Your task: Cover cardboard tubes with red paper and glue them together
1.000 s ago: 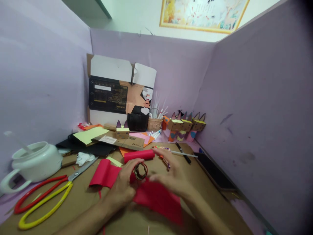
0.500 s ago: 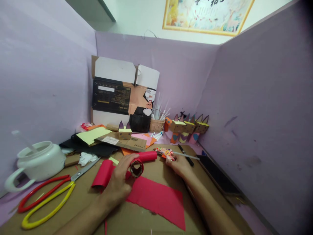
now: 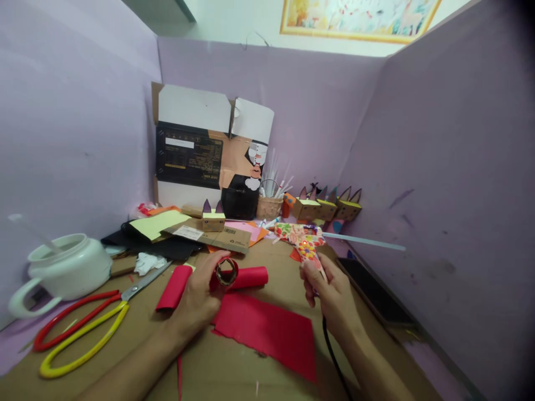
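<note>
My left hand grips a cardboard tube partly wrapped in red paper, its open end facing me. The loose part of the red paper sheet lies flat on the cardboard work surface in front of it. My right hand is closed round the handle of a flower-patterned glue gun, lifted off the table with a clear glue stick jutting out to the right and a black cord trailing down. A finished red roll lies just behind the tube.
Red-and-yellow scissors lie at the left, beside a white pot. A second red roll sits left of my hand. A printed carton, a pen basket, paper animal figures and a dark phone line the back and right.
My right hand has picked the glue gun up off the table and brought it toward me. My left hand kept hold of the tube, shifting slightly.
</note>
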`<state>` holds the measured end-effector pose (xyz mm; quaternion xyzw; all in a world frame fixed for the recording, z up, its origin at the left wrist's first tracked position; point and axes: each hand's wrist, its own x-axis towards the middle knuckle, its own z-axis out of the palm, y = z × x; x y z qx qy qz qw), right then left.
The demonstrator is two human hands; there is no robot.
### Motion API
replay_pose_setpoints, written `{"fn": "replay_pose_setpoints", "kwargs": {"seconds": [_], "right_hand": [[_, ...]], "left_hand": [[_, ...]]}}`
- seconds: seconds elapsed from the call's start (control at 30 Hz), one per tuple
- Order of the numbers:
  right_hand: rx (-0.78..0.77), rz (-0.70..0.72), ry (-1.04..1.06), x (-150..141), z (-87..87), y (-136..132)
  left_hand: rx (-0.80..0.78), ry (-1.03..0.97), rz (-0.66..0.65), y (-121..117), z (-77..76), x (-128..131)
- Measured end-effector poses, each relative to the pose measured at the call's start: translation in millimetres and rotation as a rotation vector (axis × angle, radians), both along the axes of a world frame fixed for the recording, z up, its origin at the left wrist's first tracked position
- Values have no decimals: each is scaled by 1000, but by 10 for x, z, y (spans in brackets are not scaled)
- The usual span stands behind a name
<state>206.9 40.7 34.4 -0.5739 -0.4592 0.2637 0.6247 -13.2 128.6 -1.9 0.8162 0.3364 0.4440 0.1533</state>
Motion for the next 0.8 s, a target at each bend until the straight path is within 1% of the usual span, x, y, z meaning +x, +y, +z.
{"fn": "replay_pose_setpoints", "kwargs": {"seconds": [0.07, 0.13, 0.2, 0.3, 0.43, 0.63, 0.8], "right_hand": [[23, 98, 76, 8, -19, -34], [4, 169, 119, -3, -34, -55], [-19, 217, 123, -26, -34, -75], [-5, 266, 62, -67, -10, -124], [34, 280, 15, -125, 18, -191], [71, 256, -29, -179, -31, -213], [-5, 308, -63, -187, -32, -245]], "left_hand": [[6, 3, 5, 9, -7, -1], [23, 10, 19, 14, -7, 2], [43, 16, 36, 19, -6, 9], [64, 16, 50, 23, -8, 20], [98, 9, 69, 31, -11, 21], [156, 7, 81, 45, -7, 19], [175, 14, 87, 41, -19, 24]]}}
